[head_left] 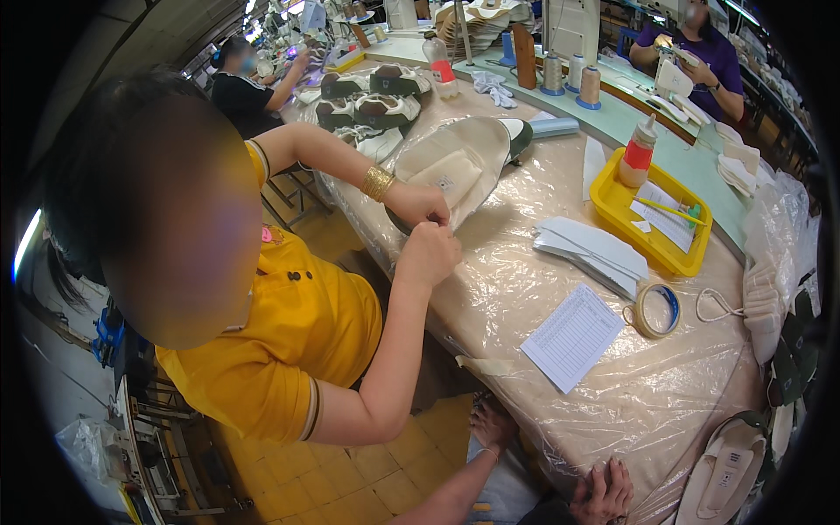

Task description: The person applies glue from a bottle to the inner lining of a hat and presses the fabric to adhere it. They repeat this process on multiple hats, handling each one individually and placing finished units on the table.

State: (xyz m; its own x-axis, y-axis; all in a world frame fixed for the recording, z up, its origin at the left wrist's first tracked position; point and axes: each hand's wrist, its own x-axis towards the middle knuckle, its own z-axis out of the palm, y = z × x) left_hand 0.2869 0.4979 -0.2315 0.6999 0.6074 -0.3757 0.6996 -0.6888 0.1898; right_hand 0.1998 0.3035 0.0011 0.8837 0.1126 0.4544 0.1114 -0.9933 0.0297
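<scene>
My left hand [494,426] is low beside the near table edge, above light-coloured cloth. Its shaded fingers look loosely apart, with nothing visible in them. My right hand [604,493] rests on the plastic-covered table [674,411] at its near edge, fingers spread and holding nothing. A white slip of paper with a printed grid [573,338] lies on the table beyond my hands. To the right of my right hand is a pale shoe piece with an insole [724,472]. At my left, a person in a yellow shirt [289,350] pinches the edge of a cream shoe upper [464,166] with both hands.
A tape roll [654,311] and stacked white strips [595,254] lie mid-table. Behind them a yellow tray [696,255] holds a red-labelled bottle [638,156]. Several shoes [385,109] and thread spools [553,73] stand farther back. A plastic bag [774,262] hangs at the right edge.
</scene>
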